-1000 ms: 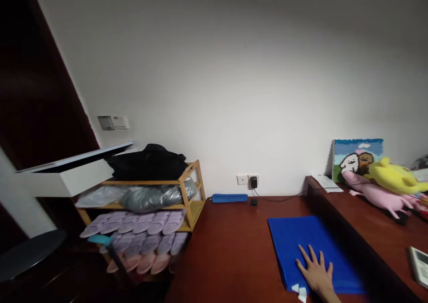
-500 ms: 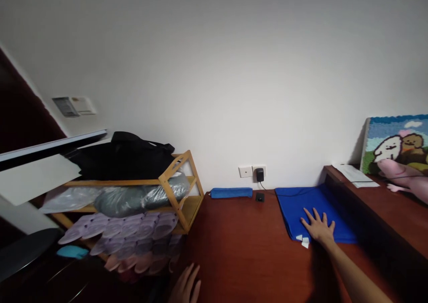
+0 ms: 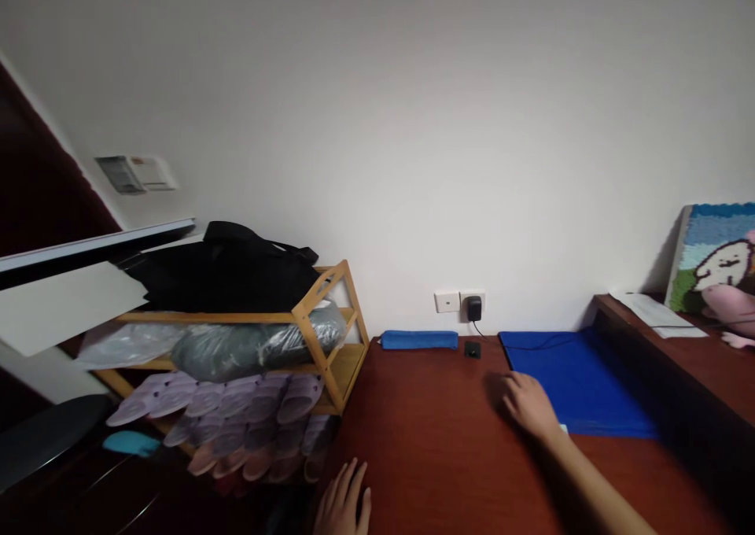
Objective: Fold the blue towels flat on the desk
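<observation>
My right hand (image 3: 531, 405) is above the left edge of a folded blue cloth (image 3: 590, 385), its fingers curled; whether they hold anything is hidden. A sliver of a white tag shows beside its wrist. My left hand (image 3: 344, 499) rests at the left edge of the red-brown table (image 3: 436, 448), fingers spread, holding nothing. Near the wall lie a long blue pouch (image 3: 420, 340) and a small black square object (image 3: 473, 350).
A wooden rack (image 3: 330, 354) at the left holds a black bag (image 3: 230, 271), plastic-wrapped bundles and rows of slippers. A black adapter (image 3: 473, 308) with a cable is plugged into the wall. On the raised ledge at right are papers (image 3: 657, 315) and a pink toy (image 3: 731, 307).
My right hand has left the middle of the blue cloth, moved left, and its spread fingers have curled. The camera view has turned slightly left.
</observation>
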`<state>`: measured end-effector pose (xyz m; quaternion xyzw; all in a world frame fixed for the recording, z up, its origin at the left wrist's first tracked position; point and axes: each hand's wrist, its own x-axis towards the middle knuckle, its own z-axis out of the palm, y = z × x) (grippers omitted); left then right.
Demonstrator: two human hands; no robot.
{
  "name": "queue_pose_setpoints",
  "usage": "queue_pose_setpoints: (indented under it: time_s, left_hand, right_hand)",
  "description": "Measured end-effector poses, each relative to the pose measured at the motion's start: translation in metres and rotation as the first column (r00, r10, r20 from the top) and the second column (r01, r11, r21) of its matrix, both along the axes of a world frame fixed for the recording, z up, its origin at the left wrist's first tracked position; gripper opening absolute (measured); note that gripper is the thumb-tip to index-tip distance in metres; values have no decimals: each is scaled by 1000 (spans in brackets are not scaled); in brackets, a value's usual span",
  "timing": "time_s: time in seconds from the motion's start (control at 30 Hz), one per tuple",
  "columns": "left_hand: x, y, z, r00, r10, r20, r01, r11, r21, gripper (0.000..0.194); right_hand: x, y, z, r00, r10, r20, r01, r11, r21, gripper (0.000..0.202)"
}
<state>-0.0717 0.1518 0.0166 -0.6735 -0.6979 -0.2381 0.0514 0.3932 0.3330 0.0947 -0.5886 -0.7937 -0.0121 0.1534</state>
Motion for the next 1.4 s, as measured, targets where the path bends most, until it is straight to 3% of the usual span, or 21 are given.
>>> queue_pose_setpoints:
  time_s: [0.07,0.2,0.33,0.4,0.47,0.53,0.63,0.7,0.77,0.83,0.93,1.03,1.13,1.2,1.3,1.4]
  left_hand:
    - [-4,1,-5,1000,-8,-12,8,1000,-3,48]
    - [-14,3,-19,999,-25,-42,25,1000,0,47]
    - [-19,1,-31,997,-34,-65,34,999,1,47]
    - [-19,-1,-33,998,-37,-57,37,999,-8,47]
    - [-16,-2,-32,998,-33,-45,32,999,-15,47]
    - [-12,-4,-28,999,-14,-38,13,1000,-21,48]
    - [-4,-5,-18,1000,17,-23,-18,1000,-25,48]
    - [0,-5,-6,1000,17,-1,-17,1000,-12,48]
    - [4,-5,12,1000,9,27,-9,1000,15,46]
    - [12,-8,33,997,-2,73,-1,999,38,44]
    - [45,-27,63,976,-36,215,23,998,62,39]
    - [105,-70,74,878,-103,467,88,995,54,38]
    - [170,-122,68,731,-132,669,169,985,9,41]
    - [200,-149,64,678,-81,731,133,991,-14,47]
    - [217,-174,69,592,-5,806,68,997,-44,57]
    - [218,-185,84,522,-4,853,112,992,-64,59]
  right_hand:
    - [-54,15,15,993,108,-54,-110,993,-34,46]
    - [-132,72,32,997,50,-55,-56,992,-117,61]
    - [-166,121,27,996,-70,-51,59,980,-192,61]
    - [-176,129,23,992,-116,-43,104,971,-214,56]
    - [-182,121,22,992,-117,-38,107,972,-209,49]
    - [-185,94,21,996,-84,-33,77,980,-183,44]
    - [-180,22,10,999,-23,-46,18,994,-104,41]
    - [-173,-39,-10,992,-6,-124,3,1000,-27,41]
    - [-164,-103,-37,967,-75,-244,72,997,-22,37]
    - [-154,-162,-61,898,-101,-429,92,995,-43,37]
    - [-140,-234,-80,691,-106,-715,2,990,-144,36]
    - [-130,-282,-73,486,-170,-857,-123,958,-260,42]
    - [-125,-311,-52,317,-274,-908,-193,919,-345,44]
    - [-123,-324,-37,183,-347,-920,-226,896,-383,46]
    - [-119,-338,-22,9,-457,-889,-279,853,-442,55]
    - [-111,-352,-10,-99,-556,-825,-382,787,-485,58]
